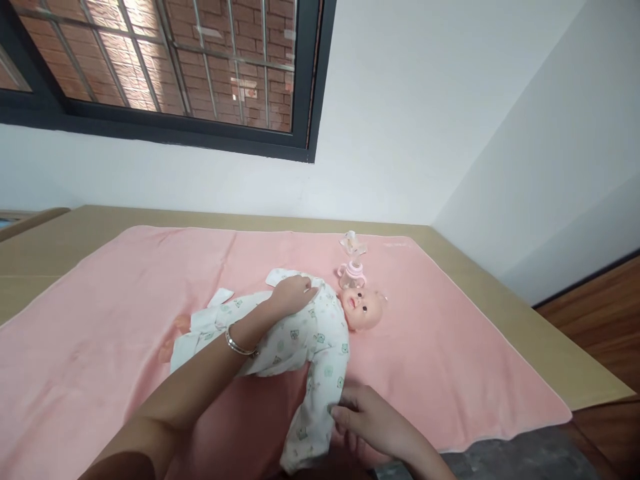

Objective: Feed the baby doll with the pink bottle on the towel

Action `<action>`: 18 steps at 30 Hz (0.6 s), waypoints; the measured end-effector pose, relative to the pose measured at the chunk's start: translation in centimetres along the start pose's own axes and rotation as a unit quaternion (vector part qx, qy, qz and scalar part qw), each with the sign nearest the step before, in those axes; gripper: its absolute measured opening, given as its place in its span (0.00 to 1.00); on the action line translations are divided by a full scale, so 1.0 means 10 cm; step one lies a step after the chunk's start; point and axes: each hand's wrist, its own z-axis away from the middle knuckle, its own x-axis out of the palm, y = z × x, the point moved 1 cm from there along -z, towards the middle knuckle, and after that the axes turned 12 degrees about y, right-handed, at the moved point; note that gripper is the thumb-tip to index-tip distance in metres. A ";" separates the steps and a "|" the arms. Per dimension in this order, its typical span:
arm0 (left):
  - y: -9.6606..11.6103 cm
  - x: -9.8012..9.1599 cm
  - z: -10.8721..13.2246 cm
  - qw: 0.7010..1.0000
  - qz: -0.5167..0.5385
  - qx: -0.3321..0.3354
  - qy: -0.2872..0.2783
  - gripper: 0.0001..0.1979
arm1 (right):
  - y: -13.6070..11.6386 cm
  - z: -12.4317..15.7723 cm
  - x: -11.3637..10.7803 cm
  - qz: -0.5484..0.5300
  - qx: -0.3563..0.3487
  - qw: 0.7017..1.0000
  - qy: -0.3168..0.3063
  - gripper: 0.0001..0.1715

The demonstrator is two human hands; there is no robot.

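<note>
A baby doll [365, 310] lies on its back, head to the right and bare feet to the left. It wears a white romper [285, 340] printed with small green and grey animals. My left hand [294, 295] rests over the doll's chest, its fingers closed on the romper's front near the collar. Closer to me, the near sleeve [320, 400] stretches toward the bottom edge. Beside that sleeve is my right hand [367, 419], with thumb and fingers curled in at its edge. The doll's hands are not visible; the far sleeve lies beyond my left hand.
Beneath the doll is a pink blanket [425, 360] on a tan surface [530, 347]. A pink-handled baby bottle [353, 273] stands just beyond the doll's head, with a clear plastic packet [353, 243] behind it. A white wall and a barred window [200, 67] rise at the back.
</note>
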 end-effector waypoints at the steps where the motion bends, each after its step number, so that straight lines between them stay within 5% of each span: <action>1: 0.01 -0.01 0.02 1.000 -0.001 0.005 0.005 0.16 | 0.01 0.00 -0.09 0.008 0.018 1.000 0.000 0.20; 3: 0.02 -0.03 0.07 1.000 -0.001 0.013 0.018 0.15 | 0.03 -0.03 -0.29 -0.008 0.065 0.998 0.026 0.25; 6: -0.01 -0.07 0.14 0.999 -0.001 0.018 0.037 0.15 | 0.06 -0.18 -0.60 -0.060 0.082 0.981 0.168 0.30; 11: -0.16 -0.07 0.20 0.999 -0.001 0.001 0.054 0.15 | 0.21 -0.54 -0.88 -0.278 0.062 0.859 0.425 0.13; 14: -0.25 -0.03 0.18 0.999 0.012 -0.009 0.042 0.15 | 0.30 -0.76 -0.92 -0.404 0.045 0.786 0.467 0.17; 18: -0.26 -0.02 0.18 0.999 0.050 0.002 0.009 0.16 | 0.28 -0.97 -0.97 -0.537 0.072 0.715 0.442 0.09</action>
